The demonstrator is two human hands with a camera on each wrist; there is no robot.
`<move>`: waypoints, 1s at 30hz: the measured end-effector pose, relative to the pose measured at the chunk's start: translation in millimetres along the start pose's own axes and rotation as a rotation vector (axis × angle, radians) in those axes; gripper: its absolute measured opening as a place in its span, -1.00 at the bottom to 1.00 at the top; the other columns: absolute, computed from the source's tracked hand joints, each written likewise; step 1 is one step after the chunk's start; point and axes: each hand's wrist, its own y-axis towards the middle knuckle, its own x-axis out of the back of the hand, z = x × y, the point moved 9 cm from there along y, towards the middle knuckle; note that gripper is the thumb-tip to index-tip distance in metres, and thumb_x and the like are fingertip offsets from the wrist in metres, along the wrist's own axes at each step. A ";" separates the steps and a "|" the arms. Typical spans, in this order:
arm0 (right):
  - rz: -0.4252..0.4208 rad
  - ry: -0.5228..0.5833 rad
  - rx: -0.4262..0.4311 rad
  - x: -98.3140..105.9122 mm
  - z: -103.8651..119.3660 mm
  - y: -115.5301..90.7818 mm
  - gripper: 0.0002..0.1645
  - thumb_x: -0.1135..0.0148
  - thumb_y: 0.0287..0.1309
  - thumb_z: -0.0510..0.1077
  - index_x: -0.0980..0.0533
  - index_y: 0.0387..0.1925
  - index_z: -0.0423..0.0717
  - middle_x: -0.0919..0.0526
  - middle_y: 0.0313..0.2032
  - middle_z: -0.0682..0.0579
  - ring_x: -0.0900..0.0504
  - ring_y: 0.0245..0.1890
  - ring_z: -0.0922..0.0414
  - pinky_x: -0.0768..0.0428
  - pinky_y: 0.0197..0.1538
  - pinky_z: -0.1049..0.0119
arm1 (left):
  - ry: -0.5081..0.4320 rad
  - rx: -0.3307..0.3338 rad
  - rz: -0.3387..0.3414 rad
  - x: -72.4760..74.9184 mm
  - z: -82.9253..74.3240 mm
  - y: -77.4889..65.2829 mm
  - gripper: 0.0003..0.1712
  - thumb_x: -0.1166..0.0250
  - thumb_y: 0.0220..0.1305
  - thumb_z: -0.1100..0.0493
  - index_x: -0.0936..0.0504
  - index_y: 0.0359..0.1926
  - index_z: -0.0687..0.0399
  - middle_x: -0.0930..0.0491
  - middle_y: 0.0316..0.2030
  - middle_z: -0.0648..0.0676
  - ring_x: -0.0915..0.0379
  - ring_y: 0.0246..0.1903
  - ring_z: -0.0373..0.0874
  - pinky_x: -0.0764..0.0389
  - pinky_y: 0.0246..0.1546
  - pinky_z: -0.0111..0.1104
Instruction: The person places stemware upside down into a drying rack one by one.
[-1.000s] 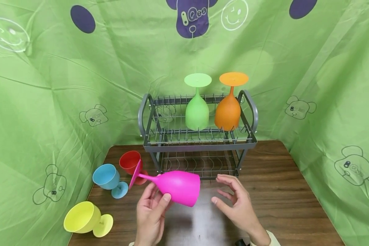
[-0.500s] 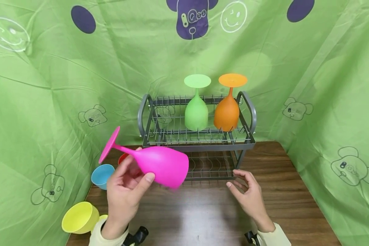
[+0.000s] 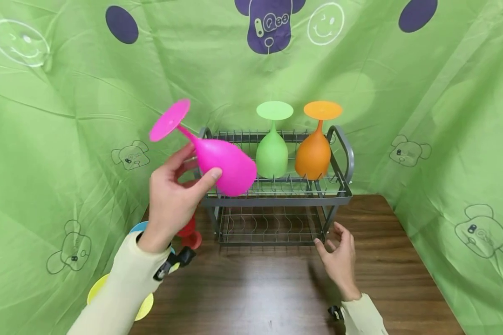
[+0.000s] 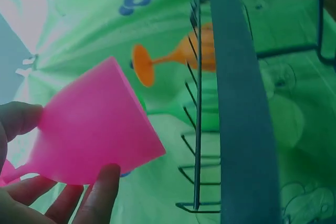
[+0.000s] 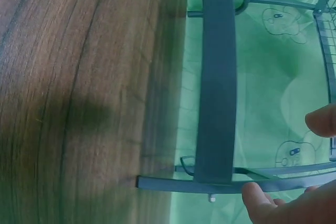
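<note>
My left hand point(image 3: 169, 200) grips a pink plastic goblet point(image 3: 228, 167) by its bowl, thumb in front and fingers behind. The goblet is tilted, foot up to the left and mouth down to the right, over the left part of the dish rack's point(image 3: 276, 201) top tier. In the left wrist view the pink bowl point(image 4: 97, 129) is beside the rack's bar point(image 4: 241, 108). My right hand point(image 3: 339, 260) is at the rack's lower right corner, fingers loosely bent and apart; a fingertip point(image 5: 254, 192) overlaps the rack's frame in the right wrist view.
On the top tier a green goblet point(image 3: 272, 156) and an orange goblet point(image 3: 313, 156) stand upside down. At the left of the wooden table point(image 3: 251, 298) are red point(image 3: 188, 232), blue point(image 3: 139, 227) and yellow point(image 3: 144, 306) goblets, partly hidden by my left arm. Green cloth point(image 3: 444, 163) surrounds the table.
My left hand has raised the pink goblet from over the table to the top tier, tipping its mouth downward. My right hand has moved away from it to the rack's lower right corner.
</note>
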 end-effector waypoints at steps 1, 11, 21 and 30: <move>-0.003 -0.001 -0.002 -1.1 -1.9 0.6 -0.09 -0.53 0.12 -0.35 -0.31 0.46 -0.29 -0.41 0.28 -0.33 -0.51 0.24 -0.25 -0.53 0.07 0.77 | 0.039 -0.003 0.006 -3.2 1.0 7.6 -0.34 -0.59 0.21 0.14 -0.66 0.35 -0.16 -0.72 0.20 0.00 -0.73 0.06 -0.09 -0.81 -0.12 -0.35; 0.002 -0.034 -0.008 -5.5 -9.2 2.4 -0.08 -0.53 0.13 -0.33 -0.32 0.48 -0.23 -0.45 0.26 -0.29 -0.52 0.25 -0.21 -0.53 0.05 0.78 | 0.267 0.028 0.057 -20.3 20.0 48.1 -0.24 -0.58 0.22 -0.07 -0.58 0.43 -0.14 -0.65 0.27 -0.03 -0.66 0.12 -0.14 -0.80 -0.04 -0.35; 0.007 -0.028 0.005 -8.3 -15.2 9.2 -0.03 -0.52 0.11 -0.40 -0.30 0.52 -0.20 -0.47 0.26 -0.30 -0.56 0.25 -0.24 -0.65 0.21 0.39 | 0.449 0.052 0.159 -41.0 31.7 71.8 -0.20 -0.53 0.29 -0.01 -0.49 0.50 0.00 -0.62 0.29 0.14 -0.64 0.19 0.03 -0.75 0.12 -0.04; 0.005 -0.049 0.044 -12.5 -19.7 10.0 0.07 -0.55 0.04 -0.44 -0.26 0.55 -0.18 -0.46 0.27 -0.29 -0.58 0.25 -0.26 -0.62 0.21 0.38 | 0.600 0.055 0.229 -54.5 45.6 76.5 -0.22 -0.51 0.30 0.04 -0.50 0.48 0.11 -0.66 0.19 0.22 -0.63 0.09 0.08 -0.74 0.03 -0.05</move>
